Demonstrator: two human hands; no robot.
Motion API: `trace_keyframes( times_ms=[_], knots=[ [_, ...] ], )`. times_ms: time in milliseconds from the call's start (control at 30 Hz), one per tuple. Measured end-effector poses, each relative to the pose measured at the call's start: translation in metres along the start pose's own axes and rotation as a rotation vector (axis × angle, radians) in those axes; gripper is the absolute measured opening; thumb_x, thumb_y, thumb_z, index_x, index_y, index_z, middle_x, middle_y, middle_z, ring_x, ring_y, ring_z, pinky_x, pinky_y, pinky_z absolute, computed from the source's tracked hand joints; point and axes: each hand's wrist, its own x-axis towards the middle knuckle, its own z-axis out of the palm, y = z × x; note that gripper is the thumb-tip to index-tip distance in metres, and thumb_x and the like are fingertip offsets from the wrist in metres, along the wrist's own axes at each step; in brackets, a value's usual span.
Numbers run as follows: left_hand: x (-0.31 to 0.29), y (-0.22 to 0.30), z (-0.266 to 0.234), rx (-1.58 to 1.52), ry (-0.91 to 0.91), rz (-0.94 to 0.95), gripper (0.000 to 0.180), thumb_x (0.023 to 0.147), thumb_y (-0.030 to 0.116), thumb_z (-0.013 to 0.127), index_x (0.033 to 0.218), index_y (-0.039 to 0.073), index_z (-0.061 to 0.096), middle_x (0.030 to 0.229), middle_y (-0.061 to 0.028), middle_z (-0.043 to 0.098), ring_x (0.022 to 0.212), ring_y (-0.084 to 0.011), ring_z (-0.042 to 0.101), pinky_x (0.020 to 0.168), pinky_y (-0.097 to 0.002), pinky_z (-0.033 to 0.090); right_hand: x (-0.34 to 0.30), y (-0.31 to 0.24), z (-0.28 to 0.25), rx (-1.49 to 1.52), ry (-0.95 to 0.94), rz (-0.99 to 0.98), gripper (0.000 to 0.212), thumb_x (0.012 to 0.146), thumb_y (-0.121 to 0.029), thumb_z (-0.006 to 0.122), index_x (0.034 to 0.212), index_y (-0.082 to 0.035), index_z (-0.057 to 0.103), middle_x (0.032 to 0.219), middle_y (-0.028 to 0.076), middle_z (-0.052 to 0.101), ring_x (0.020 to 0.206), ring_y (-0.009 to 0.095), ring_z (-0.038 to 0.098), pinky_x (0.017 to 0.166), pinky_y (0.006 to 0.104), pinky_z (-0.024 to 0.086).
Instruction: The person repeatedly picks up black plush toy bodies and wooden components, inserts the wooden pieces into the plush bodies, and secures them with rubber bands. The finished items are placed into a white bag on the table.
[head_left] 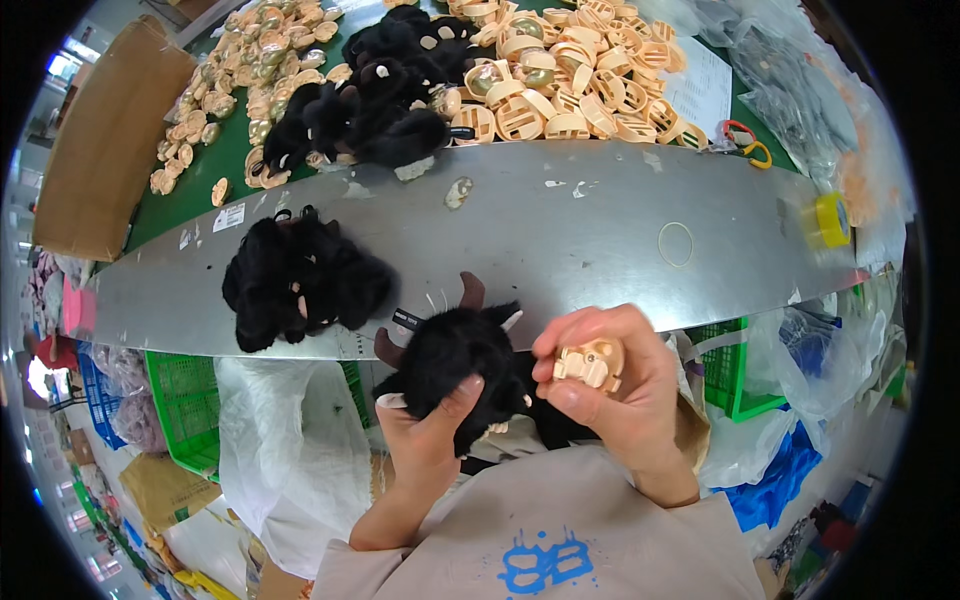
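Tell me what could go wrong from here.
The peach plastic part in the right hand appears to be beyond the metal table's near edge, so it might fall if the grip slips.

The black plush heap lies at that edge, left of the horned plush in the left hand; a bump could knock it off.

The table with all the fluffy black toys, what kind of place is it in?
Probably a toy workshop or small factory. Several horned or furry black plush toys are about, a big heap of similar beige plastic parts lies on the long table, and green crates stand by it.
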Motion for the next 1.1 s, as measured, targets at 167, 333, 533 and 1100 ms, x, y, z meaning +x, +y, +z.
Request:
trace_keyframes(
  times_ms=[167, 333, 533, 1100],
  knots=[
    [-0.004, -0.006, -0.004, 0.036, 0.013, -0.051, 0.028, 0.083, -0.001, 0.072, 0.110, -0.007, 0.064, 0.105, -0.0078, 0.068, 0.094, -0.0139, 0.063, 0.084, -0.0260, 0.049, -0.004, 0.009, 0.007, 0.029, 0.026, -0.026, 0.024, 0.097, -0.005, 0.056, 0.120, 0.001, 0.050, 0.110, 0.014, 0.061, 0.090, 0.012, 0.059, 0.079, 0.0281, 0.050],
    [-0.009, -0.003, -0.003, 0.075, 0.037, -0.009, 0.026, 0.083, -0.001, 0.071, 0.108, -0.007, 0.065, 0.103, -0.0074, 0.068, 0.093, -0.0144, 0.063, 0.085, -0.0261, 0.049, -0.003, 0.003, 0.021, 0.146, 0.102, 0.105, 0.024, 0.097, -0.006, 0.057, 0.119, 0.001, 0.050, 0.099, 0.013, 0.066, 0.071, 0.009, 0.062, 0.062, 0.0204, 0.052],
    [-0.015, -0.004, 0.002, 0.077, -0.021, -0.018, 0.027, 0.084, 0.000, 0.071, 0.110, -0.005, 0.066, 0.104, -0.0075, 0.069, 0.094, -0.0145, 0.063, 0.087, -0.0273, 0.048, -0.003, 0.013, 0.021, -0.026, 0.142, 0.104, 0.024, 0.094, -0.005, 0.063, 0.116, 0.003, 0.057, 0.095, 0.010, 0.067, 0.077, 0.009, 0.065, 0.067, 0.0216, 0.056],
    [-0.021, -0.010, -0.003, 0.132, 0.006, 0.045, 0.020, 0.081, 0.000, 0.076, 0.100, -0.005, 0.070, 0.096, -0.0045, 0.071, 0.085, -0.0104, 0.063, 0.079, -0.0231, 0.048, -0.007, 0.012, 0.019, -0.341, 0.139, -0.041, 0.022, 0.090, -0.011, 0.071, 0.109, -0.002, 0.062, 0.092, 0.005, 0.069, 0.074, 0.006, 0.061, 0.064, 0.0202, 0.049]
  ],
)
